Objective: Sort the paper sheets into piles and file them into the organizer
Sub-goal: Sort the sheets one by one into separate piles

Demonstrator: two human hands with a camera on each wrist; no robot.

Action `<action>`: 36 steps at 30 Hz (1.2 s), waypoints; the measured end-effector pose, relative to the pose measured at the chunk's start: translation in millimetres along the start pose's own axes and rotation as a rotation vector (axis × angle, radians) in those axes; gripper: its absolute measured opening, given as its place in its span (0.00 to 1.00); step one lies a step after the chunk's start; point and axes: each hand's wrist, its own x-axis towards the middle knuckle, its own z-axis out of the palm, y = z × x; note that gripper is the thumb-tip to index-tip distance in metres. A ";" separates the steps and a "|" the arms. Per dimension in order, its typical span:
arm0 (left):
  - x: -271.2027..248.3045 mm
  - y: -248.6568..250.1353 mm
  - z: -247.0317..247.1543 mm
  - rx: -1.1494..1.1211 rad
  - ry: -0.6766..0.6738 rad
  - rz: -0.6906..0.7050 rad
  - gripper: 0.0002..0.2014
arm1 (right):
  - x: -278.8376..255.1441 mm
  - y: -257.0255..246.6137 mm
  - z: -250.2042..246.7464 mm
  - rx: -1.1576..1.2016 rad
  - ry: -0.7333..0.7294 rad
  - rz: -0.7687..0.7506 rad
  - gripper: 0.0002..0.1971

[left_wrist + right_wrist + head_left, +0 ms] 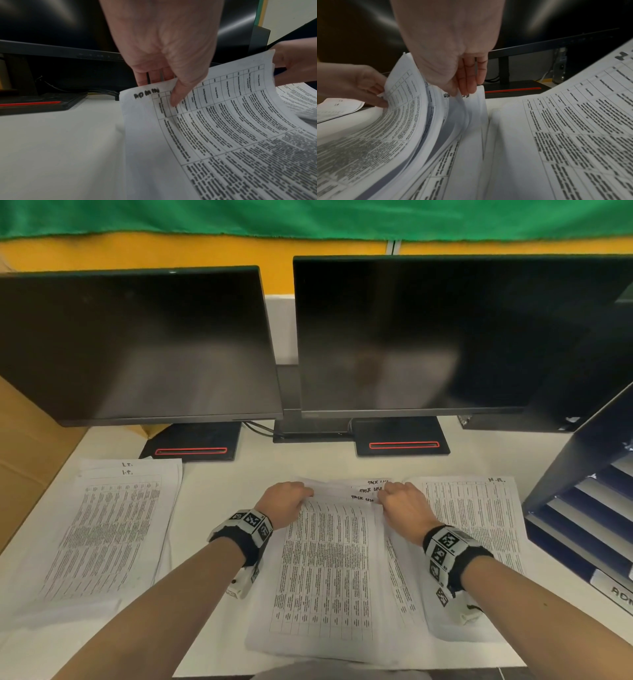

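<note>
Both forearms reach in from the near edge of the white desk (219, 474), each wrist wrapped in a black band with coded markers. On the far left lies a pile of printed sheets (113, 529) with handwritten "I.T." at the top. In the middle sits the centre stack (325, 570), fanned at its far end. The left hand (286, 501) pinches the far left corner of the top sheet (223, 128), thumb on the printed face and fingers curled behind it. The right hand (402, 505) pinches sheets at the stack's far right corner, fingers bent around them. Right of it lies another pile (479, 518), and at the far right stands the dark blue organizer (582, 474) with slanted trays, one labelled with letters beginning "AD". Two dark monitors (137, 344) stand behind the papers.

The left wrist view shows what the head view hides: the top sheet is lifted and curved, with "ADMIN" handwritten at its corner, and the left hand's thumb (178, 97) lies across the table grid. The right wrist view shows several sheets separated and bowed upward, the right hand's fingers (467, 81) nipping a thin layer with blurred handwriting beneath, while the left hand (359, 86) holds the outermost sheet apart from the rest.
</note>
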 end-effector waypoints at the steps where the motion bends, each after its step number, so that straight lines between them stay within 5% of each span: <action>1: 0.1 0.1 -0.2 0.002 -0.002 0.001 0.14 | -0.5 -0.4 -0.4 -0.011 -0.008 -0.010 0.12; 9: 0.5 3.1 -2.9 0.026 0.071 0.020 0.14 | -8.2 -0.5 1.5 0.048 0.133 0.055 0.12; 14: 0.6 5.7 -2.7 0.062 0.170 0.033 0.11 | -15.0 -4.7 2.2 0.360 0.243 0.053 0.03; 21: 1.0 9.0 -4.9 0.071 0.163 0.096 0.10 | -14.8 -8.8 2.3 0.756 0.005 0.135 0.06; 25: -3.6 8.3 -7.4 0.017 0.149 0.085 0.11 | -12.5 -1.9 -0.8 0.894 -0.038 0.233 0.19; 28: -7.7 6.1 -7.7 -0.007 0.139 0.085 0.11 | -6.9 14.2 12.4 0.719 0.043 0.328 0.11; 36: -11.8 7.3 -9.7 -0.006 0.146 0.075 0.10 | 6.7 11.9 17.9 0.360 -0.065 0.180 0.18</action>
